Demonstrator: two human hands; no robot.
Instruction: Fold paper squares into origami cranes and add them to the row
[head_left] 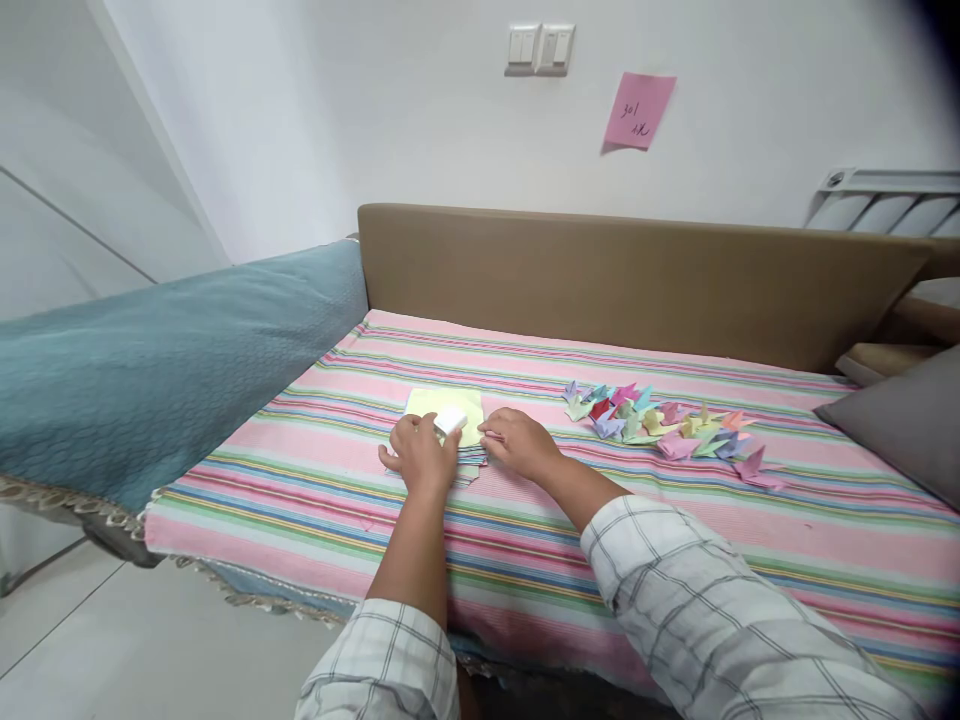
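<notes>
A stack of square coloured papers (471, 404) lies on the striped cloth, pale yellow sheet on top, several coloured edges showing below. My left hand (421, 455) rests over the stack's near left part, its thumb and index finger at a small white block (451, 420) that sits above the yellow sheet. At the stack's right edge is my right hand (523, 442), fingers pinched together; what lies between its fingertips is too small to tell. Off to the right, several folded paper cranes (626, 412) in many colours stand in loose rows.
The striped cloth (517, 545) covers a sofa seat with a brown backrest (600, 280). A teal-covered armrest (187, 340) rises at the left, and a grey cushion (900, 430) leans at the right. A pink note (640, 110) and switches (538, 48) are on the wall.
</notes>
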